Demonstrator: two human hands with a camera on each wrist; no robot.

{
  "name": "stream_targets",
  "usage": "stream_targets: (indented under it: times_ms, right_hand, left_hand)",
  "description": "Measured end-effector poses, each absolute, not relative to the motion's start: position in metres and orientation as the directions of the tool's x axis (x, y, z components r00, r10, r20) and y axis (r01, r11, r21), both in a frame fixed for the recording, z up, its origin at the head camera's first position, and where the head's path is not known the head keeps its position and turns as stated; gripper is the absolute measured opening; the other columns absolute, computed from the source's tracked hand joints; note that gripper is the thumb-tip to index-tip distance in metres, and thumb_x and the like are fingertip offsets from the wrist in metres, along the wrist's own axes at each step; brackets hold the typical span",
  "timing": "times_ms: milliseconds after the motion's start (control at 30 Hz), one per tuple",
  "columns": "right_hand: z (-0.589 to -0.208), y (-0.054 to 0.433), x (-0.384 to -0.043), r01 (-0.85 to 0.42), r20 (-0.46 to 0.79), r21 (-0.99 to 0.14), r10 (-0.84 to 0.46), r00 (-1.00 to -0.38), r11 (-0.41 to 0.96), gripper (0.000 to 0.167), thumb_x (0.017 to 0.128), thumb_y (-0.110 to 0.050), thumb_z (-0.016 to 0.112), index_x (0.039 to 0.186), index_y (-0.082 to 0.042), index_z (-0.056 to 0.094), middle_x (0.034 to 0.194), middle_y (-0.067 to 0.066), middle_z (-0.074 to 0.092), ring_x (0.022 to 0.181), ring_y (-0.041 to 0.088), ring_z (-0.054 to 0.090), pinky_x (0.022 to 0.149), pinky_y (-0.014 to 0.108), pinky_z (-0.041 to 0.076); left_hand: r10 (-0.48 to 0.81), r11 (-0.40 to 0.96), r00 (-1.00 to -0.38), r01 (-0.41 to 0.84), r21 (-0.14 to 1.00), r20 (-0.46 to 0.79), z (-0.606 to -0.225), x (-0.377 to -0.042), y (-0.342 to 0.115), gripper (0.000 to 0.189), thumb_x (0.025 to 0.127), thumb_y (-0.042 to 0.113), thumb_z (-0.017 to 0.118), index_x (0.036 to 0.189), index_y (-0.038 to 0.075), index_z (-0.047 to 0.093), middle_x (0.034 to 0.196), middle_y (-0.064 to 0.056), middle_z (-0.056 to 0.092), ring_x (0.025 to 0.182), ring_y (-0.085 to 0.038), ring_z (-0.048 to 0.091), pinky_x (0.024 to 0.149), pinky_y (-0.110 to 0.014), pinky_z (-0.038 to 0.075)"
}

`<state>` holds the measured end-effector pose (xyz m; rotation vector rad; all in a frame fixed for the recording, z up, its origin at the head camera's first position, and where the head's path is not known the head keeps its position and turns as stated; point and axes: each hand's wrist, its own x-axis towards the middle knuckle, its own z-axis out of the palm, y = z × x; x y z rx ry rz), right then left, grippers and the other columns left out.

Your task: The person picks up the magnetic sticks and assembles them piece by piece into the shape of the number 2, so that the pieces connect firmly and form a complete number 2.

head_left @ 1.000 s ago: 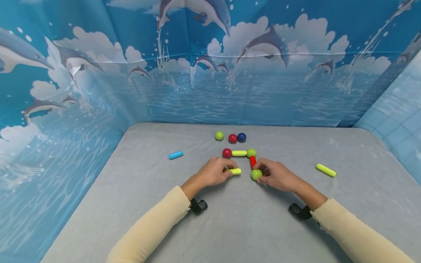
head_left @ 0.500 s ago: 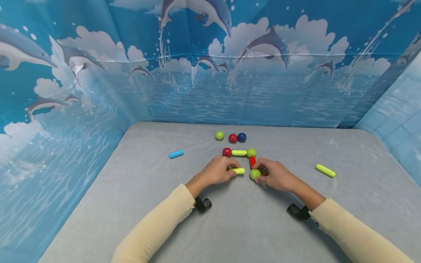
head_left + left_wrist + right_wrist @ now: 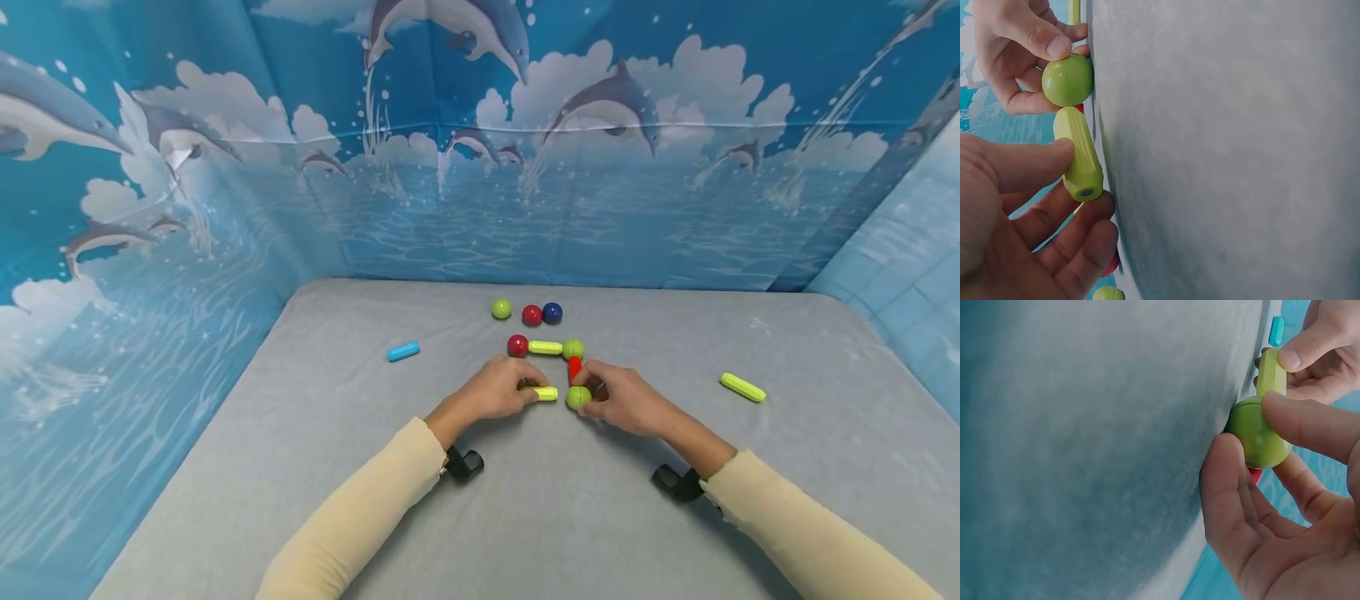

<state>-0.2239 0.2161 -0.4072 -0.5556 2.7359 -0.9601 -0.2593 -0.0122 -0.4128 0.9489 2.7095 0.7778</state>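
Between thumb and fingers, my left hand point(image 3: 495, 388) pinches a yellow-green rod point(image 3: 1079, 156) with a grey disc at its near end. My right hand point(image 3: 624, 398) grips a green ball point(image 3: 1257, 432) at the near end of a red rod point(image 3: 574, 369). That red rod runs back to another green ball point(image 3: 573, 348), which joins a yellow rod point(image 3: 545, 347) ending in a red ball point(image 3: 517, 346). In the head view a small gap separates the held rod from the held ball.
Behind the joined pieces lie a loose green ball point(image 3: 501, 309), a red ball point(image 3: 532, 315) and a dark blue ball point(image 3: 552, 313). A blue rod point(image 3: 403, 351) lies at the left, a yellow rod point(image 3: 742, 387) at the right. Dolphin-print curtains point(image 3: 480, 208) border the grey table point(image 3: 525, 517).
My left hand has moved a little right with the yellow-green rod. My right hand has shifted the held green ball slightly left, and the red rod's near end has swung with it.
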Motion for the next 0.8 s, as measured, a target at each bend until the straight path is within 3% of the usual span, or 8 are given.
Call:
stream_targets:
  times_ms: [233,800]
  right_hand:
    - [-0.408,0.216,-0.224,-0.225,-0.104,-0.703,-0.41,-0.906,0.675,0.024,0.088,-0.002,0.071,0.108,-0.005,0.057,0.101,0.014,0.065,0.079,0.017,0.064,0.061,0.028,0.056]
    - [-0.408,0.215,-0.224,-0.212,-0.103,-0.708,-0.395,-0.913,0.673,0.019,0.09,-0.002,0.069,0.105,-0.006,0.058,0.104,0.016,0.065,0.081,0.017,0.066,0.061,0.028,0.057]
  left_hand:
    - [0.61,0.675,-0.792,0.509,0.534,-0.015,-0.41,-0.258,-0.009,0.021,0.095,0.015,0.066,0.113,0.016,0.075,0.107,0.004,0.075,0.091,-0.008,0.063,0.087,-0.023,0.052]
    - [0.635,0.663,-0.772,0.542,0.517,-0.004,-0.406,-0.257,0.0,0.02,0.095,0.011,0.064,0.111,0.014,0.076,0.105,0.004,0.075,0.087,-0.006,0.061,0.08,-0.019,0.049]
